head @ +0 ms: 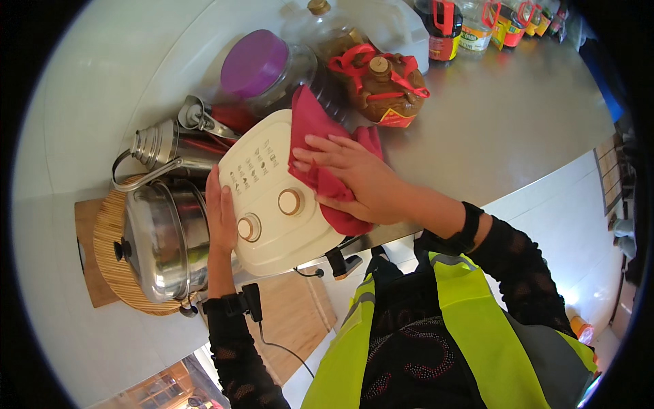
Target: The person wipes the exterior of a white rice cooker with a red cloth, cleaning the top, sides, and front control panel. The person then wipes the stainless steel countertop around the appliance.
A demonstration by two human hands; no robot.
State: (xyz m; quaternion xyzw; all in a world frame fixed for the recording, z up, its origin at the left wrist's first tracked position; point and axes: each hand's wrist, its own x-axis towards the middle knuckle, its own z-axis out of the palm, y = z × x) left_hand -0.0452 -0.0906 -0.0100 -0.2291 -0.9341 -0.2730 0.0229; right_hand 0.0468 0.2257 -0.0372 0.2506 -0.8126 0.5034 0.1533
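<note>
A cream air fryer (276, 220) with two copper-ringed knobs and printed food symbols on its top stands at the counter's edge, its handle (345, 263) towards me. My left hand (220, 214) grips its left side, thumb near the top edge and fingers along the wall. With spread fingers, my right hand (357, 176) presses a folded red cloth (317, 122) onto the right part of the top. Some of the cloth hangs over the right side, and part is hidden under my palm.
Left stand a lidded steel pot (163, 240) on a slatted round board (110, 245) and a steel thermos flask (171, 145). Behind are a purple-lidded jar (255, 64) and a brown jug (386, 97) with red ribbon. Several condiment bottles (475, 28) line the steel counter (490, 117).
</note>
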